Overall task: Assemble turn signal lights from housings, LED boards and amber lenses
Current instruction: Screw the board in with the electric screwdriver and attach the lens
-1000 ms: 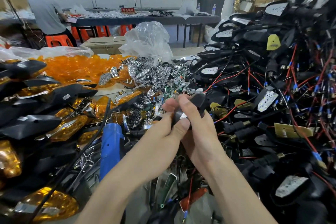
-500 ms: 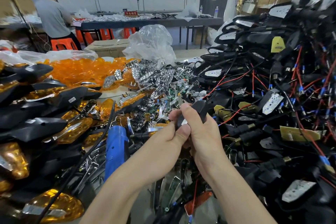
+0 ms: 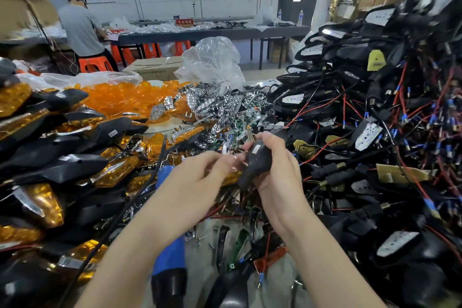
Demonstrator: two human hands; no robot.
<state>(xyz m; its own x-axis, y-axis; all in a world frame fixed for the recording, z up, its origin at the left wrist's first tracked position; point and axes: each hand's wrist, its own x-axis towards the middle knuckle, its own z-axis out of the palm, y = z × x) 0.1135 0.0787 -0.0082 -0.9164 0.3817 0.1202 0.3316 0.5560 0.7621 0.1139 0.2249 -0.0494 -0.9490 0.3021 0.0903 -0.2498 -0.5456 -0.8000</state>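
Note:
My right hand [image 3: 277,165] grips a black turn signal housing [image 3: 257,161] with a small white label, held upright-tilted at the centre of the view. My left hand [image 3: 200,177] is just left of it, its fingertips pinched together at the housing's left edge; whether they hold a small part is hidden. Loose amber lenses [image 3: 120,97] are heaped at the back left. Silver LED boards [image 3: 220,105] lie in a pile behind my hands. Wired black housings [image 3: 375,132] with red and black leads fill the right side.
Finished lights with amber lenses [image 3: 50,157] are stacked on the left. A blue-handled power tool [image 3: 170,252] lies under my left forearm with its black cable. A clear plastic bag [image 3: 212,62] stands behind the boards. A person [image 3: 80,30] works at a far table.
My left hand has slid left off the housing, so only its fingertips meet the housing's edge. My right hand has tilted the housing, showing its labelled back.

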